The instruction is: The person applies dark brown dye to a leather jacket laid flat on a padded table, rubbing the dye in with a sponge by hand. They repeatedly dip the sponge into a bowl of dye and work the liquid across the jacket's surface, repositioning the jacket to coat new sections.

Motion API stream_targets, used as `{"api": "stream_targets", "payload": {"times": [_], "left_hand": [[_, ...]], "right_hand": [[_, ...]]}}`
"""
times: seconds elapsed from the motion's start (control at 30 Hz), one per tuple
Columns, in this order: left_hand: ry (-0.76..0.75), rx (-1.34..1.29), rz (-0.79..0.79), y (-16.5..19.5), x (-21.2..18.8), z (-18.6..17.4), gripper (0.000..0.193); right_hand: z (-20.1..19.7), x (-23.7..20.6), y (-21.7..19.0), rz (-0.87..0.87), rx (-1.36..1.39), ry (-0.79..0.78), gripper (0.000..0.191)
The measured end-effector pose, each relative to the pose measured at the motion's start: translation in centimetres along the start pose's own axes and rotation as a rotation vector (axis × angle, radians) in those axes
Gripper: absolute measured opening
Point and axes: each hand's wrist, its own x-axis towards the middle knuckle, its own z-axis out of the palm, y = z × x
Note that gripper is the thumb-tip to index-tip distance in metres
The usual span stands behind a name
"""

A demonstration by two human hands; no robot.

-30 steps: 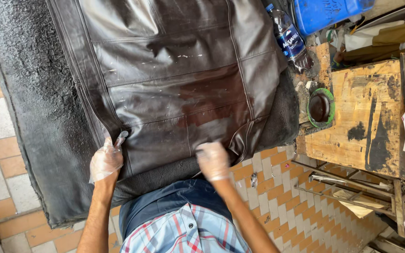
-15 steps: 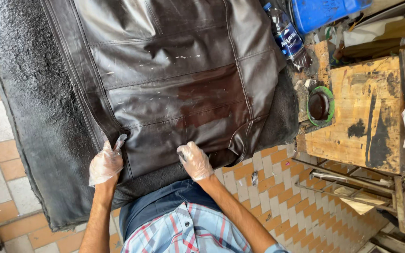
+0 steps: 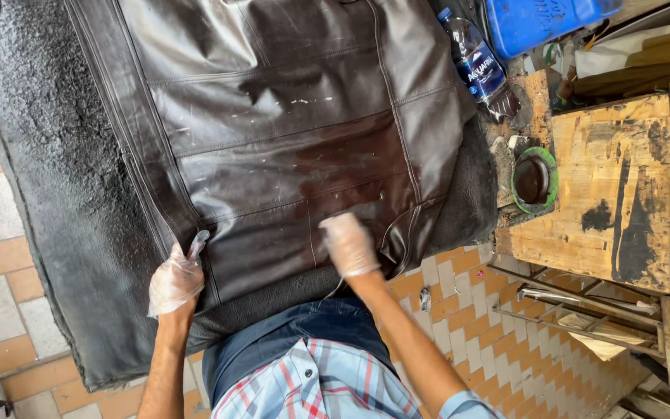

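1. The left hand, in a clear glove, presses the dark brown leather jacket at its seven o'clock edge.
2. The right hand, blurred, lies flat on the jacket's hem at five o'clock.
3. A green-rimmed dish sits at three o'clock.

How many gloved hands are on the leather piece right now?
2. The left hand presses its near-left edge; the right hand, blurred, rests on the near-centre of the dark leather piece. No other hands show.
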Motion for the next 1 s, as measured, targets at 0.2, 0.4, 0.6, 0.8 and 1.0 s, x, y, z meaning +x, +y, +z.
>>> {"api": "stream_targets", "payload": {"times": [0.2, 0.4, 0.6, 0.8, 1.0], "left_hand": [[0.069, 0.003, 0.055, 0.2, 0.4, 0.2, 0.035], [0.036, -0.052, 0.025, -0.3, 0.3, 0.3, 0.03], [0.024, -0.041, -0.048, 0.2, 0.0, 0.1, 0.021], [0.077, -0.061, 0.006, -0.4, 0.3, 0.7, 0.025], [-0.032, 0.014, -0.073, -1.6, 0.2, 1.3, 0.026]], "right_hand": [[-5.2, 2.0, 7.5, 0.301, -0.163, 0.182, 0.015], [1.9, 2.7, -0.7, 0.009, 0.156, -0.014, 0.014], [-6.5, 4.8, 12.0, 0.239, -0.124, 0.119, 0.014], [-1.2, 5.4, 2.3, 0.115, 0.08, 0.114, 0.015], [-1.5, 6.4, -2.6, -0.009, 0.301, -0.124, 0.017]]}}
